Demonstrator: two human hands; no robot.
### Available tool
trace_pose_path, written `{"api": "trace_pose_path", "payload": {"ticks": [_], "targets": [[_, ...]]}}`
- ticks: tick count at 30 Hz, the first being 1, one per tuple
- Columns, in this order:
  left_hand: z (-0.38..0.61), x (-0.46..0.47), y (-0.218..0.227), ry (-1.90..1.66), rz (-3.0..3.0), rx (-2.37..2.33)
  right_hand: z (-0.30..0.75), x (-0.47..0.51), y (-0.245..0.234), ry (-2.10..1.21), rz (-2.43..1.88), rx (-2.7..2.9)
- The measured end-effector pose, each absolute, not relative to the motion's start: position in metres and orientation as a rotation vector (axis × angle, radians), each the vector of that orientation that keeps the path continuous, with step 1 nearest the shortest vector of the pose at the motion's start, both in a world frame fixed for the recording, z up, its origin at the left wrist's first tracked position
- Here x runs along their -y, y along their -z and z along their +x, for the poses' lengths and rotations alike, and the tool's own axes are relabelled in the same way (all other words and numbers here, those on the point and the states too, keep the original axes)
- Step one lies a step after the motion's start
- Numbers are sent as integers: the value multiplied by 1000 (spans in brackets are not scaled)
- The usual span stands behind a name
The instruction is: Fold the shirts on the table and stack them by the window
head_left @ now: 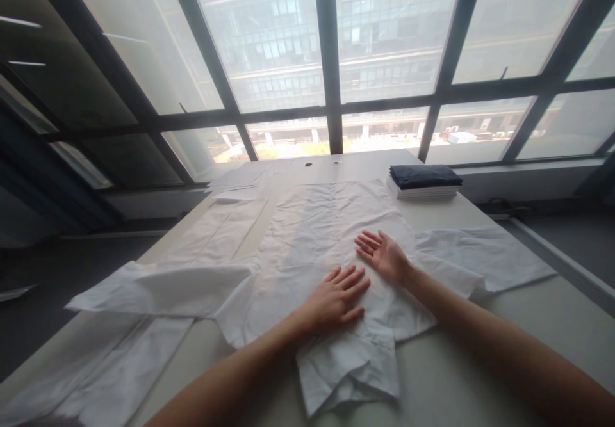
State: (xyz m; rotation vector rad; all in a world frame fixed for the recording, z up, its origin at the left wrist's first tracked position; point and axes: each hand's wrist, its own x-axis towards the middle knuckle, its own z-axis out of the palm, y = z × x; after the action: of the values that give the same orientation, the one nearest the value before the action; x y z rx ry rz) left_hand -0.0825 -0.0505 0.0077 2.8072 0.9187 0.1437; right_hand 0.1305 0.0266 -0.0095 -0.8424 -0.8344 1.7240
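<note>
A white long-sleeved garment [307,222] lies spread on the table, wrinkled, with a sleeve stretched out to each side. My left hand [334,299] rests palm down on its near part, fingers spread. Further right, my right hand [383,257] is over the garment with its palm turned partly inward and fingers extended; whether it touches the cloth I cannot tell. Neither hand grips anything. A crumpled end [353,369] of the garment lies nearest me, below my left hand.
At the far right of the white table [538,344] sits a stack of folded white cloth [423,193] topped by a dark folded cloth [425,175]. More white fabric [106,356] lies along the left side. Tall windows [269,43] stand beyond the table.
</note>
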Motion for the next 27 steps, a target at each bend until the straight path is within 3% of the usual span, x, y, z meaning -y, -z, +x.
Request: {"api": "trace_pose_path", "payload": {"ticks": [7, 10, 12, 16, 24, 27], "targets": [[-84, 49, -6, -163, 2799, -916, 204, -53, -4, -1215, -1166, 881], [-83, 48, -7, -144, 2798, -914, 186, -13, -8, -1378, -952, 806], [-83, 49, -7, -126, 2803, -913, 166, 21, -6, -1652, -767, 761], [-82, 49, -8, -103, 2808, -921, 158, 61, 8, -1932, -686, 635], [-82, 50, -11, -105, 2787, -931, 235, 24, 9, -1633, -897, 717], [-82, 50, -10, -114, 2792, -931, 230, 30, 8, -1310, -1009, 1023]]}}
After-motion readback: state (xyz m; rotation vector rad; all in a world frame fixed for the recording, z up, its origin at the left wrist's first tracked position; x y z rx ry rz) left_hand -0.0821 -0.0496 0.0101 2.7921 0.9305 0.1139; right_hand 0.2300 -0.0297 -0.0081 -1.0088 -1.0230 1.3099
